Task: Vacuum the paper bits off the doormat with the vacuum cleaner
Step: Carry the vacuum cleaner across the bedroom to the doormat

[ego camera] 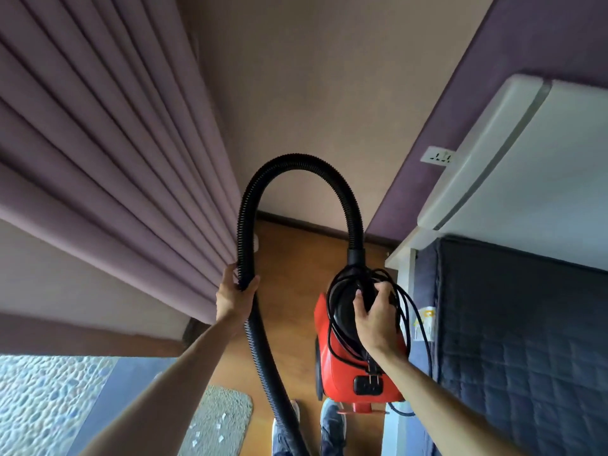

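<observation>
Curtain (98, 159): purple, pleated, fills the left of my view. Bed (526, 340): dark quilted cover, along the right. Floor (289, 291): a wooden strip between the 2.

Vacuum (342, 366): red body, right of centre, just beside the bed edge. I cannot tell whether it rests on the floor.

Hose (296, 161): black, ribbed. It rises from the vacuum's top, arches over and drops on the left, past the lower edge of the frame.

Mat (220, 419): grey, on the floor at lower left, apart from the vacuum.

Left hand (235, 296): fingers and thumb curled round the hose on its left run. Right hand (378, 319): fingers wrapped over the black handle on top of the vacuum.

Cord (414, 311): black, looped in several turns about the handle, some loops hanging toward the bed.

Paper bits (223, 417): a few small white scraps scattered on the mat.

Socket (437, 156): white plate on the purple wall, upper right.
</observation>
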